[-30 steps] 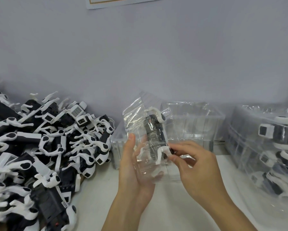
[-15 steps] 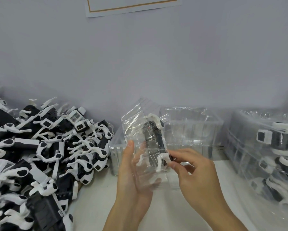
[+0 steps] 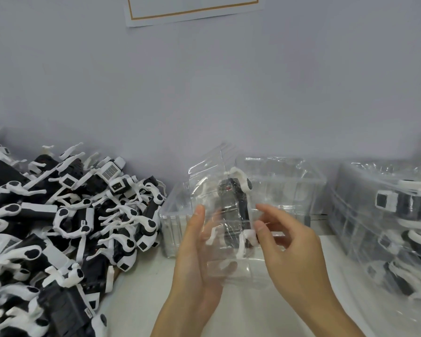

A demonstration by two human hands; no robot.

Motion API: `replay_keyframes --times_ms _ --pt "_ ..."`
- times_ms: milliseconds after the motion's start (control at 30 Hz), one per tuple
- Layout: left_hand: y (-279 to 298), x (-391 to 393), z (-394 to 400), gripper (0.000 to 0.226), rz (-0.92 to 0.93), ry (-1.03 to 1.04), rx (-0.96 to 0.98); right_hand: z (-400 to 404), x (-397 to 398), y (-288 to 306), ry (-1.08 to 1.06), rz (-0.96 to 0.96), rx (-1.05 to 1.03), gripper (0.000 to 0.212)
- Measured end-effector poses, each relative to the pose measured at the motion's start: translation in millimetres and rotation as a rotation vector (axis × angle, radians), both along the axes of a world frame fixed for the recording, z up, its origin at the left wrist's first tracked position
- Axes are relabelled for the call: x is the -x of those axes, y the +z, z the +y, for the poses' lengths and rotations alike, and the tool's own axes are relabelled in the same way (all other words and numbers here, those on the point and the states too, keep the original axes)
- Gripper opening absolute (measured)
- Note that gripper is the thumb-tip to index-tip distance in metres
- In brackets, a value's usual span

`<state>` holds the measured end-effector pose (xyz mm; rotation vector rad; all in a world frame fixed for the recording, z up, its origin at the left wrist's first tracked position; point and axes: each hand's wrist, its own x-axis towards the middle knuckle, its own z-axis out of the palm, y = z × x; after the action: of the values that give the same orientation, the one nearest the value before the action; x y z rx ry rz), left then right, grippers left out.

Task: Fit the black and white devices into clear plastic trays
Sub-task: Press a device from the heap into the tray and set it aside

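Now left hand (image 3: 195, 259) cradles tray (image 3: 219, 181) with device (image 3: 233, 210); right hand (image 3: 294, 251) fingers pinch it.

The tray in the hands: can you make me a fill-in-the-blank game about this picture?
1. The device in the held tray is black and ____.
2. The big loose pile of devices lies on the person's ____ side.
3. The left hand and right hand hold one clear ____.

Missing words: white; left; tray
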<state>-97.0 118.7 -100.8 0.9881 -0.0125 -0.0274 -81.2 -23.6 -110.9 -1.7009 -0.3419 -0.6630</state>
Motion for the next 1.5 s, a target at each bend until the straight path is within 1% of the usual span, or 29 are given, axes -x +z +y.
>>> replay_keyframes --times_ms 67,167,267,400,600,733,867,1000,1033,1133,1300,1400,1500 --pt "0.2 0.8 -2.3 0.058 -0.009 0.011 -0.037 0.1 0.0 1.6 0.005 0.003 -0.043 0.032" --pt "-2.9 -0.1 -6.2 0.068 0.001 0.016 -0.087 -1.9 -1.3 3.9 -0.006 0.004 -0.097 0.041" --pt "-6.2 -1.1 -8.6 0.072 -0.012 -0.025 -0.121 -7.1 -2.6 4.7 -0.011 0.037 -0.125 0.045" --pt "-7.9 -2.6 -10.5 0.062 -0.071 -0.058 -0.138 -12.5 -3.2 8.1 -0.007 0.021 -0.104 0.042" --pt "-9.7 -5.9 -6.2 0.059 -0.099 -0.068 -0.162 -12.9 -2.1 12.1 0.03 0.005 -0.105 0.04" --pt "-10.9 -8.0 -2.9 0.052 -0.11 -0.069 -0.19 -12.5 -1.1 15.5 0.005 -0.008 -0.134 0.035" --pt "-9.2 -7.4 -3.1 0.044 -0.136 -0.08 -0.205 -15.2 1.0 19.6 -0.022 -0.019 -0.138 0.034" --pt "-8.6 -6.3 -3.8 0.048 -0.133 -0.089 -0.201 -16.9 1.2 20.7 -0.047 -0.035 -0.095 0.032" --pt "-8.6 -5.7 -3.9 0.047 -0.135 -0.097 -0.197 -16.9 1.2 20.3 -0.055 -0.039 -0.085 0.031" --pt "-6.6 -4.4 -2.3 0.03 -0.155 -0.106 -0.167 -15.6 2.1 21.0 -0.061 -0.06 -0.068 0.033" --pt "-4.2 -2.6 -1.7 0.043 -0.126 -0.101 -0.152 -13.6 3.3 21.1 -0.079 -0.067 -0.063 0.036" --pt "-3.5 -2.1 -1.0 0.058 -0.085 -0.091 -0.107 -14.6 3.2 21.1 -0.064 -0.066 -0.067 0.032" --pt "-3.3 -2.7 1.2 0.062 -0.059 -0.076 -0.086 -15.6 2.4 21.4 -0.039 -0.029 -0.016 0.037"
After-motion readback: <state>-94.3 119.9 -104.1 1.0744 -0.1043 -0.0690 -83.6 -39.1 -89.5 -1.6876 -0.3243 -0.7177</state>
